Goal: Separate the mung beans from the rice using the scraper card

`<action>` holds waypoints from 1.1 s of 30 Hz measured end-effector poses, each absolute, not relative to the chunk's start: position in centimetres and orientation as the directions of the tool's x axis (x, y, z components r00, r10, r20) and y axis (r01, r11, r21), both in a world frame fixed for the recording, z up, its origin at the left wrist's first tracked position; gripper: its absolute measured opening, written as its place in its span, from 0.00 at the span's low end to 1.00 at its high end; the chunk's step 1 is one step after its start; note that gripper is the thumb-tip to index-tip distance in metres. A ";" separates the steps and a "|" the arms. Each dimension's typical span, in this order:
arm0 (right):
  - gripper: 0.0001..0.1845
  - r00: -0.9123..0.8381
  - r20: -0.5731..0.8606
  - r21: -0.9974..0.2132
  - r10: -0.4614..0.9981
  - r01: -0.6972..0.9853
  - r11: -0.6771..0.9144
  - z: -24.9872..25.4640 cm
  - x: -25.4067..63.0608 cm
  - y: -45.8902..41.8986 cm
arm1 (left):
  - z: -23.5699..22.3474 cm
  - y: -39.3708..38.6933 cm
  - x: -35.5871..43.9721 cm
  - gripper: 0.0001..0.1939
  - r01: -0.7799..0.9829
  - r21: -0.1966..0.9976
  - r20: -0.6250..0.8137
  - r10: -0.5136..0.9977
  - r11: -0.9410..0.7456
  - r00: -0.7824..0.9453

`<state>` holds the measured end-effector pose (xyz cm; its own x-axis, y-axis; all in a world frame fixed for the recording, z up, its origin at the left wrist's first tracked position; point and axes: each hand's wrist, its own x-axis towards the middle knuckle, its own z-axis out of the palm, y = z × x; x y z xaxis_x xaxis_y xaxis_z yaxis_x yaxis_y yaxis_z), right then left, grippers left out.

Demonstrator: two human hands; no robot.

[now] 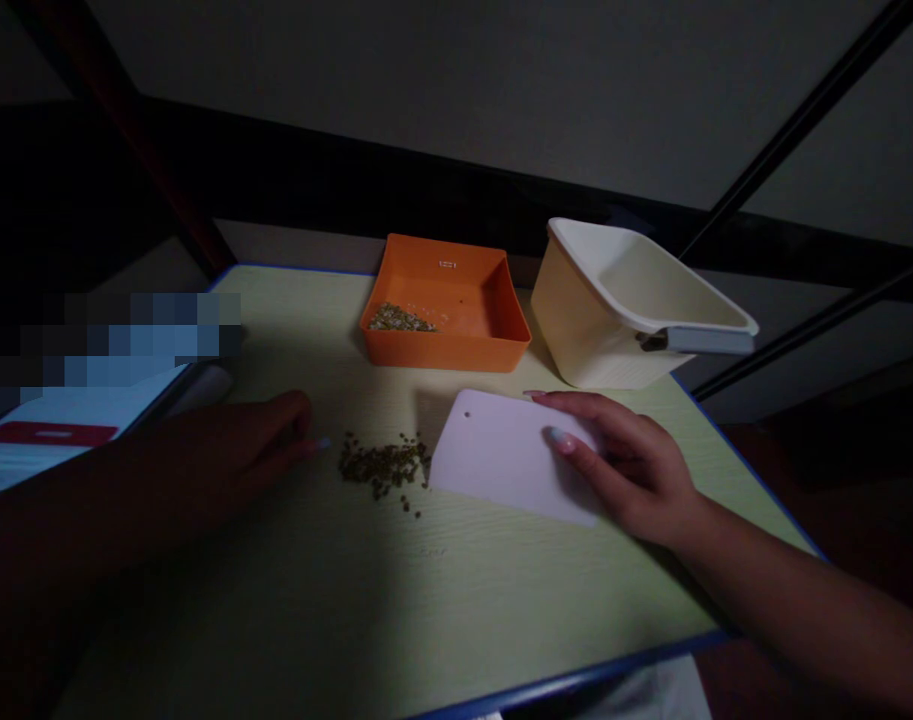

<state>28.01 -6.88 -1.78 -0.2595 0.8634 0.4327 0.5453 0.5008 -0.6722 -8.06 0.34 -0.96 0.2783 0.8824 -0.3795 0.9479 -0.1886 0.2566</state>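
Observation:
My right hand (pixel 628 455) grips a white plastic scraper (pixel 501 460), thumb on top and fingers behind its far edge. The scraper is flat-sided with slanted ends and a small hole near its upper left corner. Its left edge touches a loose pile of small dark brown grains (pixel 381 462) on the table. Left of the pile is my left hand (pixel 280 440), in shadow; its fingers are half curled, the thumb points at the grains, and I see nothing between them. An orange tray (pixel 445 352) behind the pile holds a pale grain mix (pixel 398 319) in its left corner.
A cream bin (pixel 576 320) with a grey handle (pixel 707 341) stands at the back right of the pale green table (pixel 456 610). On the left is a lit screen (pixel 73 410), partly blurred out. Blue edging (pixel 576 688) runs round the tabletop.

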 end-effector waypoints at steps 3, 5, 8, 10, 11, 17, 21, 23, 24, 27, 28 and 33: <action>0.17 -0.244 0.420 -0.673 0.874 0.562 0.480 -1.8 28.0 -6.9 | -0.9 0.4 -8.0 0.23 0.949 0.262 -0.395 0.878 -0.174 0.270; 0.18 -0.248 0.421 -0.677 0.872 0.554 0.484 -1.8 27.9 -6.9 | -0.6 0.3 -7.9 0.23 0.946 0.274 -0.404 0.872 -0.172 0.276; 0.18 -0.258 0.430 -0.679 0.865 0.540 0.498 -1.8 27.7 -6.9 | -0.2 0.1 -7.7 0.23 0.934 0.301 -0.388 0.871 -0.190 0.302; 0.17 -0.260 0.438 -0.679 0.861 0.532 0.506 -1.8 27.6 -6.9 | 0.1 0.0 -7.4 0.22 0.929 0.313 -0.368 0.876 -0.199 0.311; 0.17 -0.264 0.444 -0.680 0.857 0.523 0.513 -1.9 27.5 -6.9 | 0.2 -0.1 -7.3 0.23 0.925 0.321 -0.362 0.876 -0.202 0.317; 0.18 -0.320 0.436 -0.693 0.841 0.477 0.541 -1.8 27.1 -6.8 | 0.6 0.0 -6.7 0.21 0.908 0.342 -0.261 0.904 -0.242 0.339; 0.18 -0.326 0.430 -0.691 0.842 0.482 0.539 -1.5 26.9 -6.8 | 0.7 0.2 -6.6 0.22 0.892 0.367 -0.198 0.915 -0.262 0.350; 0.18 -0.324 0.428 -0.696 0.844 0.478 0.536 -1.5 26.9 -6.7 | 0.6 0.3 -6.6 0.22 0.890 0.373 -0.181 0.921 -0.261 0.346; 0.19 -0.321 0.428 -0.699 0.845 0.474 0.535 -1.5 26.9 -6.7 | 0.6 0.4 -6.7 0.22 0.889 0.375 -0.178 0.921 -0.261 0.345; 0.19 -0.308 0.430 -0.699 0.849 0.480 0.529 -1.8 27.0 -6.5 | 0.2 0.6 -6.8 0.21 0.882 0.392 -0.180 0.918 -0.262 0.353; 0.19 -0.305 0.432 -0.695 0.849 0.488 0.529 -1.8 27.0 -6.4 | 0.1 0.7 -6.8 0.21 0.879 0.398 -0.182 0.916 -0.263 0.357; 0.18 -0.304 0.442 -0.673 0.844 0.510 0.536 -1.8 27.1 -6.4 | -0.2 0.7 -6.9 0.22 0.876 0.408 -0.198 0.911 -0.259 0.361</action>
